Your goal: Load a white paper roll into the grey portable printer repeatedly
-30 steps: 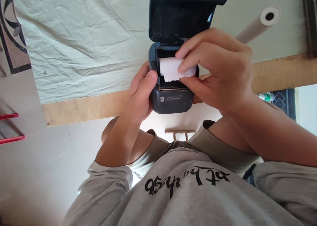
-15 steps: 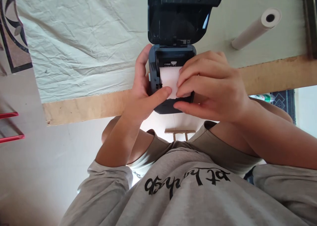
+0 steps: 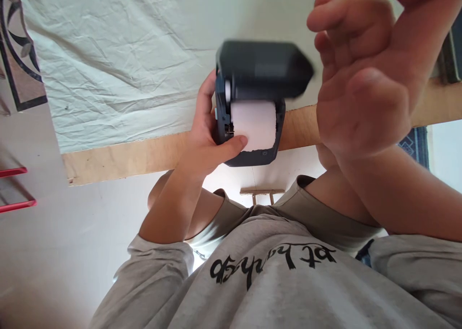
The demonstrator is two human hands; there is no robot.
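Observation:
A small dark label printer is gripped at its left side by my left hand. The left thumb presses on the white paper strip lying across the printer's front. Above the strip, the hinged black lid is blurred and stands partly lowered over the paper bay. My right hand is raised to the right of the lid, apart from it, palm toward me, with loosely bent fingers and nothing visible in it.
A pale wrinkled cloth covers the table, whose bare wooden edge runs along the front. At far right is a dark-edged object. Red bars show at far left, and a small wooden stool stands below.
My right hand has left the paper and moved up and right, now hiding the white roll. The lid has swung down from wide open. My left hand keeps its hold.

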